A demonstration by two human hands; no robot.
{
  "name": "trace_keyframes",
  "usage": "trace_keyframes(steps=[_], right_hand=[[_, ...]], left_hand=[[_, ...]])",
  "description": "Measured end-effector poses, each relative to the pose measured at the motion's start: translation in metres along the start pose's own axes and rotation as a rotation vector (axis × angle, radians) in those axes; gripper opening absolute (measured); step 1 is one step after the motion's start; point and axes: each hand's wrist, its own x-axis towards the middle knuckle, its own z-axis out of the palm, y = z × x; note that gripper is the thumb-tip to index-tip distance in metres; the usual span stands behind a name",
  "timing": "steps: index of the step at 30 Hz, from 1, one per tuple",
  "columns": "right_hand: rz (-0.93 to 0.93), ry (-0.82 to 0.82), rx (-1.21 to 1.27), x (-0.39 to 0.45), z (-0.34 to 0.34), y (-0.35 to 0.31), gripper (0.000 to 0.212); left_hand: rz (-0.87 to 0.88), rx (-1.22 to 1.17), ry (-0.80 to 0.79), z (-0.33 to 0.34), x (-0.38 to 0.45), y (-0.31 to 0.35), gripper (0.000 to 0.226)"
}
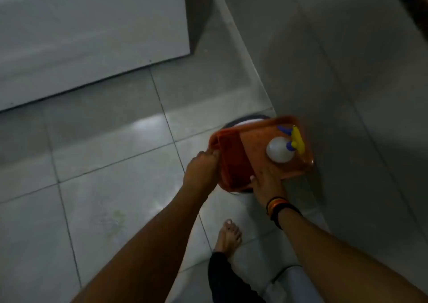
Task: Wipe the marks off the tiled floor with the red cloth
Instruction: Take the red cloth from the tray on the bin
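Note:
An orange tray (259, 126) is held above the tiled floor (111, 154) at the centre right. The red cloth (234, 161) lies folded in its left half. A white spray bottle (279, 149) with a yellow and blue nozzle lies in its right half. My left hand (202, 168) grips the tray's left rim beside the cloth. My right hand (268, 184) holds the tray's near edge, thumb on the rim. Faint yellowish marks (115, 221) show on a tile at the lower left.
A grey wall (347, 71) runs along the right. A large pale panel or cabinet (92, 29) fills the upper left. A dark round object (243, 120) sits under the tray. My bare foot (228, 235) stands below the tray.

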Motion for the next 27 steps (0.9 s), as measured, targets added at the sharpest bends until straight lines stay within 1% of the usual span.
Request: trace_keyframes(steps=[2,4,7,9,10,13,15,17,19,21,23,25,27], right_hand=[[0.047,0.024,0.014,0.034,0.019,0.01,0.037],[0.133,0.013,-0.029,0.059,0.032,0.01,0.035],[0.213,0.013,-0.171,0.081,0.054,0.018,0.038],[0.248,0.052,-0.25,0.087,0.063,0.02,0.041],[0.263,0.077,-0.253,0.091,0.067,0.022,0.042],[0.273,0.106,-0.205,0.097,0.075,0.023,0.034],[0.257,0.11,-0.132,0.096,0.074,0.022,0.031],[0.232,0.114,-0.008,0.089,0.072,0.021,0.031],[0.189,0.14,0.167,0.077,0.067,0.018,0.027],[0.125,0.191,0.345,0.058,0.06,0.013,0.021],[0.051,0.238,0.473,0.035,0.055,0.004,0.022],[-0.015,0.255,0.564,0.013,0.052,-0.009,0.026],[-0.083,0.22,0.592,-0.01,0.062,-0.028,0.028]], left_hand=[[0.065,0.048,-0.025,0.027,0.042,-0.001,0.037],[0.182,0.177,-0.084,0.042,0.078,-0.005,0.048],[0.384,0.359,-0.145,0.066,0.129,0.001,0.062],[0.461,0.474,-0.172,0.079,0.15,0.004,0.078],[0.487,0.528,-0.172,0.086,0.157,0.005,0.081],[0.562,0.67,-0.11,0.098,0.164,0.004,0.076],[0.587,0.702,-0.041,0.093,0.162,0.0,0.061],[0.598,0.7,0.031,0.082,0.154,-0.007,0.043],[0.597,0.672,0.097,0.069,0.141,-0.02,0.033],[0.575,0.557,0.196,0.054,0.118,-0.039,0.027],[0.524,0.397,0.241,0.043,0.085,-0.064,0.029],[0.509,0.266,0.214,0.04,0.043,-0.091,0.027],[0.429,0.174,0.127,0.046,-0.012,-0.121,0.021]])
